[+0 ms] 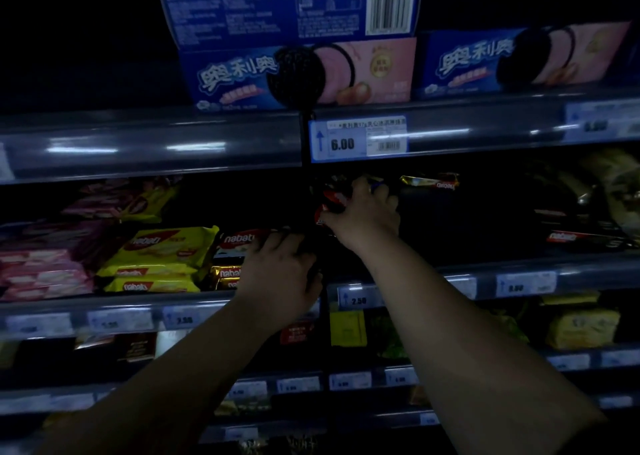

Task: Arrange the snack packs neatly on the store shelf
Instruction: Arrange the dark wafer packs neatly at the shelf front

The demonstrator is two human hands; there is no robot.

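My right hand reaches into the dark middle shelf and grips a red and dark snack pack near the upright divider. My left hand rests lower on a stack of dark brown wafer packs, fingers curled over the top pack's right end. Yellow wafer packs lie stacked to the left of it, and pink packs lie further left. A gold pack lies at the back, right of my right hand. The shelf interior behind my right hand is too dark to read.
Blue cookie boxes stand on the shelf above, one tilted box on top. A 6.00 price tag hangs on that shelf's rail. More dark packs sit at the right. Lower shelves hold yellow packs and price labels.
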